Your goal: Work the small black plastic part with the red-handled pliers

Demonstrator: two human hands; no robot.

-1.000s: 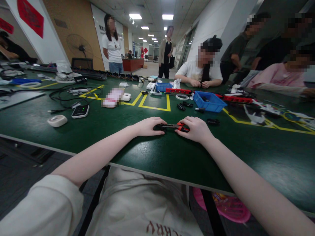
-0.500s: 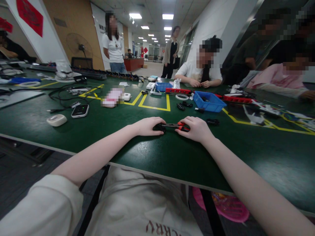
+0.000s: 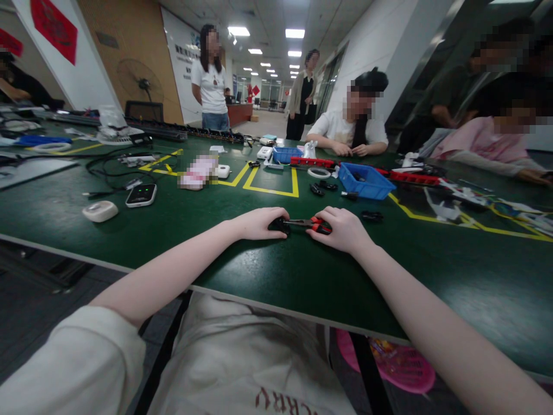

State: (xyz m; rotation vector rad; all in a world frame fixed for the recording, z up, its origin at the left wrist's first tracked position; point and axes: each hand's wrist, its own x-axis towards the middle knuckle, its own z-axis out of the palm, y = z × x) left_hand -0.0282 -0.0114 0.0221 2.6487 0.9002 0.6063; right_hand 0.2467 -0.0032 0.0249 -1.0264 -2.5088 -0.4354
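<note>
In the head view, my left hand [image 3: 263, 222] is closed around a small black coiled cable [image 3: 280, 225], partly hidden by the fingers. My right hand [image 3: 341, 229] grips needle-nose pliers [image 3: 311, 224] by their red and black handles. Their jaws point left and reach the cable; whether they pinch it is too small to make out. Both hands are low over the green table [image 3: 276, 276]. Just beyond my right hand lies another black cable bundle [image 3: 372, 216].
Farther off are a blue bin [image 3: 367, 183], more black cables [image 3: 317, 189] and a white tape roll [image 3: 318, 173]. To the left lie a black-faced device [image 3: 141, 195], a white case [image 3: 100, 211] and a phone [image 3: 197, 172]. A co-worker [image 3: 349, 132] sits across the table.
The hands keep their grip on the cable and pliers and have barely moved. In the background, the standing person in white appears slightly farther right.
</note>
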